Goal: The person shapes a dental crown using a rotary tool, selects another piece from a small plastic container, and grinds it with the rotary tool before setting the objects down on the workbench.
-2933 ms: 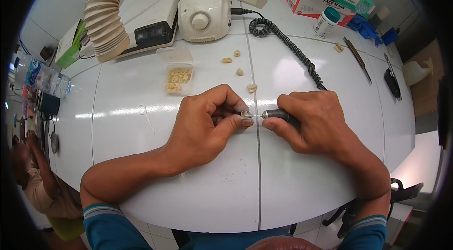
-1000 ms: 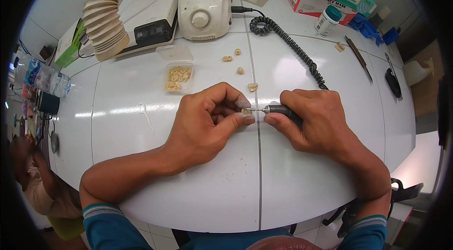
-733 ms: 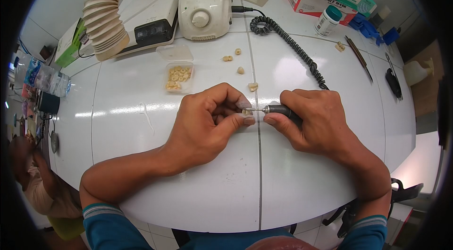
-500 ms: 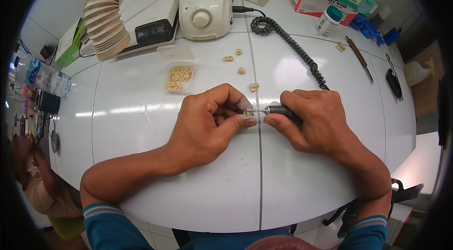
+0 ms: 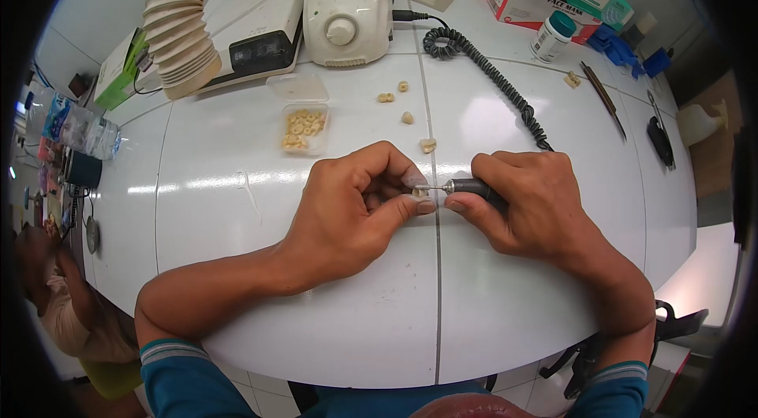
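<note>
L hand point(image 5: 347, 209): I'm pinching tooth-like pc point(image 5: 418, 193)
R hand point(image 5: 533, 201): I'm gripping handpiece point(image 5: 478, 190), bit point(image 5: 436, 187) tip at pc, contact unclear
Pc: betw. my hands, over tabletop point(image 5: 363, 339)
Box point(image 5: 311, 152): lid point(image 5: 298, 88) open, w/ more pcs point(image 5: 303, 124), just past L hand

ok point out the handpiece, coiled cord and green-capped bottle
Handpiece point(image 5: 473, 187), head view, on its dark body
Coiled cord point(image 5: 500, 81), head view, midway along the coils
Green-capped bottle point(image 5: 548, 45), head view, on its labelled side
</note>
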A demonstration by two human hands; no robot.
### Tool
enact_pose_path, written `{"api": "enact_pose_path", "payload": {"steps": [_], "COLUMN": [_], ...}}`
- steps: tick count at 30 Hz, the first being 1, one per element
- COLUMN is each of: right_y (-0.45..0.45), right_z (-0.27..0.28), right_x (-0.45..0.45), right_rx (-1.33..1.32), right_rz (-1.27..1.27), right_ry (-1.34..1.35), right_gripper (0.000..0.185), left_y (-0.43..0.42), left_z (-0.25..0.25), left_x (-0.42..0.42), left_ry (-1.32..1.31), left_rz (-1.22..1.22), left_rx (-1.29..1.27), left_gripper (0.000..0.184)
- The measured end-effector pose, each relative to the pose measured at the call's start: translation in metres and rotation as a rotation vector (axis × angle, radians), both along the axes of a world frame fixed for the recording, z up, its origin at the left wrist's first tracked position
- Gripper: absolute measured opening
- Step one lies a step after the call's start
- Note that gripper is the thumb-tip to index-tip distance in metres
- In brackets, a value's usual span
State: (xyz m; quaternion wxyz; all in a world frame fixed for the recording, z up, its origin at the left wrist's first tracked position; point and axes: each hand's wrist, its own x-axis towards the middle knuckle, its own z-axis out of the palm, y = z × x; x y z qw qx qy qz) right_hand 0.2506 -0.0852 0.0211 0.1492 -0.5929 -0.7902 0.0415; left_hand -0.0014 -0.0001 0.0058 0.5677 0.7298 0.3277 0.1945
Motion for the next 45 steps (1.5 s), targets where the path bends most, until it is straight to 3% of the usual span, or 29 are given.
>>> {"api": "enact_pose_path", "payload": {"steps": [45], "right_y": [0.0006], "right_z": [-0.0015], "right_x": [0.0028], "right_rx": [-0.021], "right_rz": [0.024], "right_ry": [0.02], "right_gripper": [0.052], "left_y": [0.0001], "left_z": [-0.0048], "left_x": [-0.0004], "left_ry": [-0.034], "left_rz": [-0.003], "left_rx": [-0.011], "left_gripper": [0.013]}}
